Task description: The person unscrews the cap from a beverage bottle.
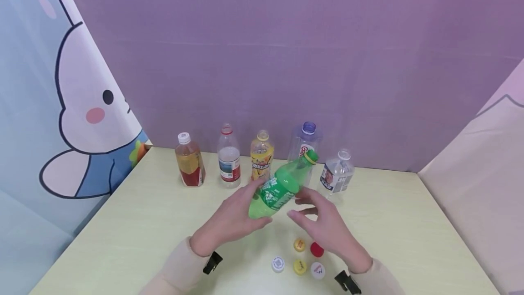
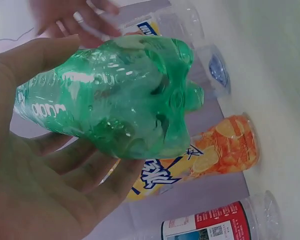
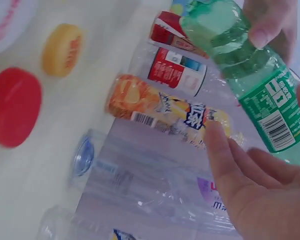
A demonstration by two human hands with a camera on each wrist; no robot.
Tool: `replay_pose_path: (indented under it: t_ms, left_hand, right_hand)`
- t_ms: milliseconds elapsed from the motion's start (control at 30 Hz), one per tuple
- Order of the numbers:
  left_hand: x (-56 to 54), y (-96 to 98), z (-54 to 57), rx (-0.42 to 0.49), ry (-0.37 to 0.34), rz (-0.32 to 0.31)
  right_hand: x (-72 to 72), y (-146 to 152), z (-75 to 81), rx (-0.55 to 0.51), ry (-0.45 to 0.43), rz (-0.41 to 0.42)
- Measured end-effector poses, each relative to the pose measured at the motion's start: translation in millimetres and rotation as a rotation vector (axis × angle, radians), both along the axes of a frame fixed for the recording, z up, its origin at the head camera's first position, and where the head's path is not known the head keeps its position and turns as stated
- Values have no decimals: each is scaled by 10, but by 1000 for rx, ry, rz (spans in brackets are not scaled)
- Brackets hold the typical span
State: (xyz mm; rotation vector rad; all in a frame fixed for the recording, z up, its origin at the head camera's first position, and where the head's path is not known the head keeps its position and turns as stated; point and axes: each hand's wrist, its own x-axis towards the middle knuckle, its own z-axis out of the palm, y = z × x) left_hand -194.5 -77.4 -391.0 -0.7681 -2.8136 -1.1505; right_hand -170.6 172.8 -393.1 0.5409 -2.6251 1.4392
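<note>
A green soda bottle (image 1: 280, 188) with a green cap (image 1: 312, 156) is held above the table, tilted with its neck up to the right. My left hand (image 1: 235, 213) grips its lower part between thumb and fingers; the left wrist view shows the bottle's base (image 2: 172, 100) close up. Beside the label, my right hand (image 1: 323, 220) stands with fingers spread from the thumb. In the right wrist view, its fingers (image 3: 227, 160) lie next to the bottle (image 3: 255, 85), and whether they touch it I cannot tell.
Behind stand a brown drink bottle (image 1: 190, 163) with a white cap, and uncapped bottles: a red-ringed one (image 1: 229, 160), a yellow one (image 1: 262, 151), a large blue-mouthed one (image 1: 304, 142) and a small clear one (image 1: 337, 174). Loose caps, including a red cap (image 1: 317, 249), lie in front.
</note>
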Motion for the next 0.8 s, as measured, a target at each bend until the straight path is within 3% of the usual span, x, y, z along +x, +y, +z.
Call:
replay_pose_path:
  t_ms: [167,300,467,600,800]
  left_hand:
    - [15,29,-12,4,-2,-24]
    - [30,65,-31,20,-46,-48]
    - [45,114,-65,50,-93,-102]
    - [66,133,-63,52,-83,-136]
    - [85,67,-8,-9,-84,-140]
  right_hand:
    - [-21,-21,34,-206,12,46]
    - [-21,-36,69,-323,-12,58]
    - [-2,-70,95,-391,-48,22]
    - [6,-69,91,-427,-21,28]
    - [3,8,90,-401,33,33]
